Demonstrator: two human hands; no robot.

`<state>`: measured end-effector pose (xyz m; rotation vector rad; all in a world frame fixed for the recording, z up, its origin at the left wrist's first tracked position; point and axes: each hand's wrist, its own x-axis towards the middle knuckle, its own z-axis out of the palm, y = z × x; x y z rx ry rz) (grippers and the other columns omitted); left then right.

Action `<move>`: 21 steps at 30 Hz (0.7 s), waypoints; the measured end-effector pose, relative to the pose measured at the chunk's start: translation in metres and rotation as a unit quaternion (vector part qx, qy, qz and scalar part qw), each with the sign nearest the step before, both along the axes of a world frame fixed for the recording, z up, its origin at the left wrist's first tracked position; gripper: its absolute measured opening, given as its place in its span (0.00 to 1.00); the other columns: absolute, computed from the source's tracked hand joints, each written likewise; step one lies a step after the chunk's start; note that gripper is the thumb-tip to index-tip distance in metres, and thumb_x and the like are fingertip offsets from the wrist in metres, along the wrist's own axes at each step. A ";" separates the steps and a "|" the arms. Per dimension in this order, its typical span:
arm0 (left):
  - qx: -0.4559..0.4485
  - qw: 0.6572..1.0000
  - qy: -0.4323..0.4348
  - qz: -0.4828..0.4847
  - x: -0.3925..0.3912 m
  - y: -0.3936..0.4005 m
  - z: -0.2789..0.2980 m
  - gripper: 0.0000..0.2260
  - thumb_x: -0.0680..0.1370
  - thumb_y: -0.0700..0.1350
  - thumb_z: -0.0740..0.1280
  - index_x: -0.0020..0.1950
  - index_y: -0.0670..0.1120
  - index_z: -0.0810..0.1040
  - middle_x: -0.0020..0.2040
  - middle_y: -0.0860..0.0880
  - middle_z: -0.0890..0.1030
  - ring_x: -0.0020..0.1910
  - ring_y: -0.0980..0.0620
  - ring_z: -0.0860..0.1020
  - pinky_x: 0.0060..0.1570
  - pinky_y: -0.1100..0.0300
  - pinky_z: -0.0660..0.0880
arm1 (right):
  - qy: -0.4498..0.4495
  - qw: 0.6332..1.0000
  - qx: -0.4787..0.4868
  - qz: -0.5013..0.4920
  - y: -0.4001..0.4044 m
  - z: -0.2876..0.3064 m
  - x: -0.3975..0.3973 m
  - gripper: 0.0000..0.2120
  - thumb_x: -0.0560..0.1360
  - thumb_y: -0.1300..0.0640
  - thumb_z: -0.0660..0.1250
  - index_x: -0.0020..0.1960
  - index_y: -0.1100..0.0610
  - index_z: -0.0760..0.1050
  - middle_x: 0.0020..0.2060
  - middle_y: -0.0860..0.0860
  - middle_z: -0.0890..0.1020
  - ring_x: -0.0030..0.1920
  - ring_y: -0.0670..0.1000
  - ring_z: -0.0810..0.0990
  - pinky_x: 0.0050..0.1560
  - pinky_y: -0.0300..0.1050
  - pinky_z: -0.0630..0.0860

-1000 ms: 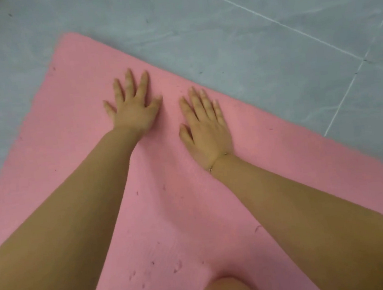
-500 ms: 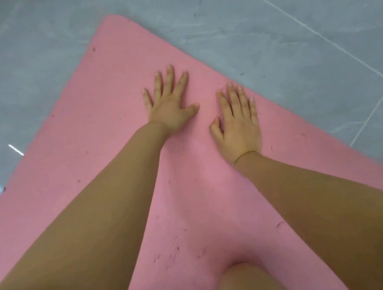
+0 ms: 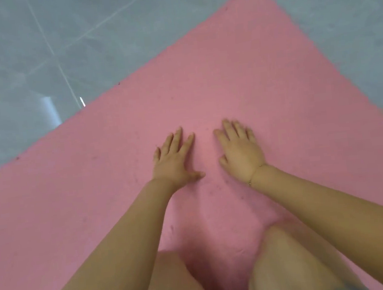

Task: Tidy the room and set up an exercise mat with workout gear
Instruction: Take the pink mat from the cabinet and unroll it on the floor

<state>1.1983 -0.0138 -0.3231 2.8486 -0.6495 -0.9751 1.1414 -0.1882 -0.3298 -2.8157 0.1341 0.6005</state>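
Observation:
A pink exercise mat [image 3: 225, 75] lies flat on the grey floor, one corner pointing to the upper right. My left hand [image 3: 174, 159] presses palm down on the mat's middle with its fingers straight and spread. Beside it, a hand's width to the right, my right hand [image 3: 239, 150] lies flat on the mat too, a thin bracelet at its wrist. Neither hand holds anything. Both my knees show at the bottom edge, resting on the mat.
Grey tiled floor [image 3: 80, 38] with thin white grout lines surrounds the mat on the left, top and right. A bright reflection [image 3: 49, 107] glints on the floor by the mat's left edge. No workout gear shows.
The view has swung left and down, so the mat's corner now sits at the upper right. Both hands have slid back from the far edge toward my knees, still flat on the mat.

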 end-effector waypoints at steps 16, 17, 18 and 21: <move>0.003 0.897 0.031 0.440 -0.251 0.331 -0.008 0.40 0.73 0.69 0.59 0.75 0.63 0.37 0.75 0.52 0.28 0.75 0.49 0.31 0.71 0.37 0.38 | 0.146 0.875 -0.035 0.460 0.329 0.018 -0.075 0.54 0.64 0.34 0.71 0.77 0.43 0.39 0.75 0.52 0.32 0.75 0.60 0.34 0.71 0.70 0.45; -0.007 0.887 0.038 0.460 -0.266 0.346 -0.007 0.42 0.72 0.68 0.61 0.75 0.62 0.36 0.74 0.51 0.27 0.74 0.49 0.30 0.70 0.36 0.37 | 0.161 0.864 -0.047 0.475 0.353 0.018 -0.091 0.56 0.63 0.33 0.71 0.76 0.42 0.37 0.74 0.52 0.30 0.74 0.62 0.32 0.69 0.72 0.43; -0.013 0.877 0.038 0.479 -0.277 0.358 -0.008 0.45 0.71 0.69 0.62 0.75 0.61 0.35 0.74 0.52 0.26 0.74 0.49 0.29 0.70 0.36 0.37 | 0.176 0.862 -0.057 0.471 0.372 0.019 -0.106 0.58 0.62 0.33 0.72 0.76 0.41 0.34 0.73 0.54 0.27 0.72 0.65 0.29 0.68 0.74 0.41; -0.012 0.860 0.016 0.509 -0.309 0.395 -0.017 0.53 0.65 0.74 0.63 0.74 0.57 0.29 0.73 0.54 0.24 0.72 0.49 0.26 0.69 0.37 0.34 | 0.176 0.891 -0.102 0.406 0.420 0.018 -0.138 0.64 0.58 0.32 0.74 0.73 0.40 0.27 0.70 0.59 0.23 0.68 0.71 0.26 0.66 0.76 0.41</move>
